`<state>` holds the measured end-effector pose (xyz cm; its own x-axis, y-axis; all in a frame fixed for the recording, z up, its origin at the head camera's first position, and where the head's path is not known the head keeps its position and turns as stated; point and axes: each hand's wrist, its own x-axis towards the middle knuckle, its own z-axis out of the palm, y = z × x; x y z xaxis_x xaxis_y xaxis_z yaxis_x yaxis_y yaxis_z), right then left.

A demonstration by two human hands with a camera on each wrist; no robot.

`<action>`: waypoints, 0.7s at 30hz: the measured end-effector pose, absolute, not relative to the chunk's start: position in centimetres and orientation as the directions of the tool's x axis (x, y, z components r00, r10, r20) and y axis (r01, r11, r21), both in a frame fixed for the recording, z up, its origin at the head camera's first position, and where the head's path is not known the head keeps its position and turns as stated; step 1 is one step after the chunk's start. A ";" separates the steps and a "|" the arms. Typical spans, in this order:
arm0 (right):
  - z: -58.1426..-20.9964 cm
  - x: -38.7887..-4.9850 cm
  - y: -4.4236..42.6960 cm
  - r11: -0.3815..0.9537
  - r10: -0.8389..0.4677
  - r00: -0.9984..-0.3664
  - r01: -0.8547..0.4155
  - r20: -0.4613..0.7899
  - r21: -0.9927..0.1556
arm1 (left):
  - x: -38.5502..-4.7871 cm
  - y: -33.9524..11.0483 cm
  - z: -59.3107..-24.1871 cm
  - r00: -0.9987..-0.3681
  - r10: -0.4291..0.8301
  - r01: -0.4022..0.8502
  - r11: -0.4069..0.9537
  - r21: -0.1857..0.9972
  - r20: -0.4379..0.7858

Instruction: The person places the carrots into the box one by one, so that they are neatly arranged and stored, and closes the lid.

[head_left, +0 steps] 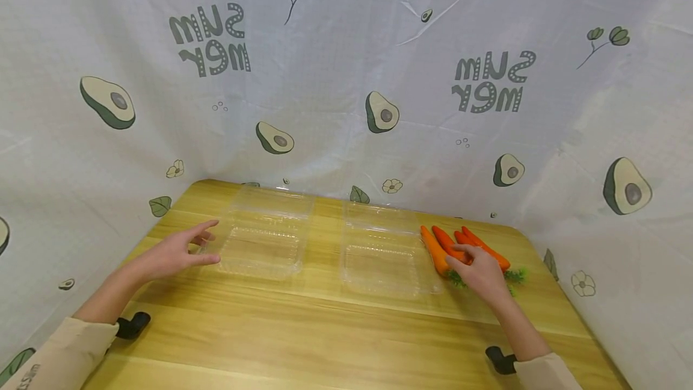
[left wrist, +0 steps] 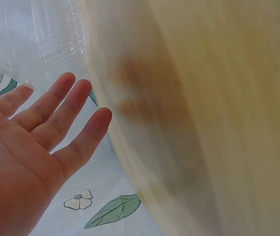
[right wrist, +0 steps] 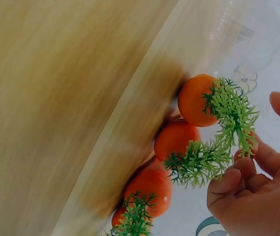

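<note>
Carrots [head_left: 435,253] point tips away, long axes slanting leftward; clear containers [head_left: 379,266] show tabletop [head_left: 271,333] beneath; left hand [head_left: 175,251], right hand [head_left: 482,272] loose-fingered

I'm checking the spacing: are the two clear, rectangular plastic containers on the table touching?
Apart. The head view shows a strip of yellowish wooden tabletop between the left container and the right container.

Left container [head_left: 260,251] on desk [head_left: 303,330]; right container [head_left: 379,265] at its 3 o'clock. 4 carrots [head_left: 447,243] on desk at right container's 3 o'clock, just beside. Curtain [head_left: 335,65] at desk's 9, 12, 3 o'clock. Hands: left hand [head_left: 175,251] at left container's 9 o'clock, right hand [head_left: 479,272] over carrots.
</note>
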<state>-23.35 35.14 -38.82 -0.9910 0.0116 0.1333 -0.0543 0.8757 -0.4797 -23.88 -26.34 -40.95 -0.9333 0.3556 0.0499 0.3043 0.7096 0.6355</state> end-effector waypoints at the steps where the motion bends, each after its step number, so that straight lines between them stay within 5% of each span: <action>1: -38.9 -23.4 35.2 0.878 0.015 -0.992 -0.049 0.129 -0.477 | -23.9 -26.4 -41.0 -0.934 0.355 0.303 0.710 0.636 0.049; 21: -38.9 -23.5 35.4 0.895 0.050 -0.998 0.025 0.043 -0.445 | -23.9 -26.7 -40.9 -0.919 0.393 0.307 0.686 0.659 0.020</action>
<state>-23.53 35.39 -38.93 -0.9978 0.0496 0.0429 0.0254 0.8951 -0.4451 -23.88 -26.68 -40.89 -0.9195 0.3927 0.0197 0.3072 0.6862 0.6593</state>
